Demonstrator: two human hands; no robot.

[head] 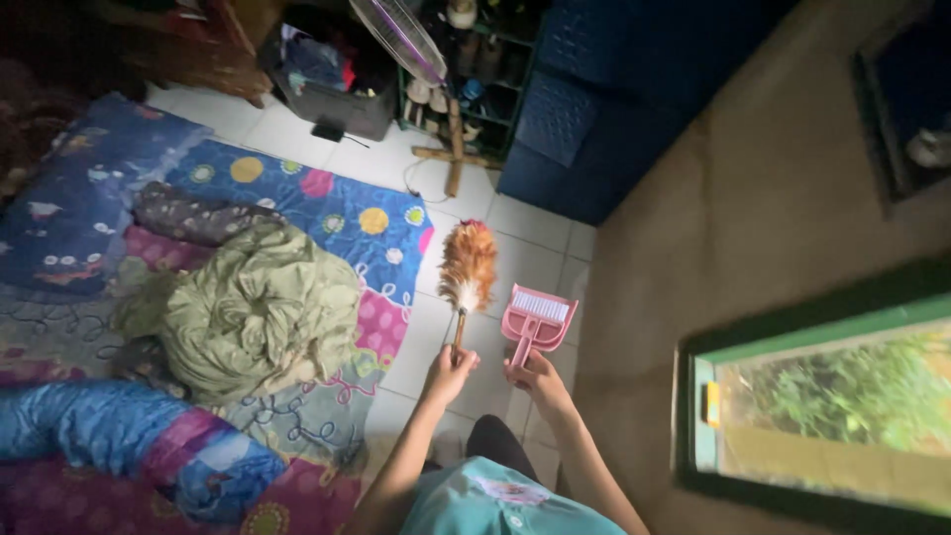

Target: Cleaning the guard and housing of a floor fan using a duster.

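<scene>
We see left hand (451,372) gripping duster (468,267) by stick end, right hand (535,374) clasping pink dustpan (536,319) handle, both held over floor (515,243) beside mat (347,223). We judge both light; feathers soft, pan stiff plastic; handles best hold.

dotted mat (347,223) on tiled floor | crumpled green blanket (253,307) on it | fan (401,40) | window (832,406)
</scene>
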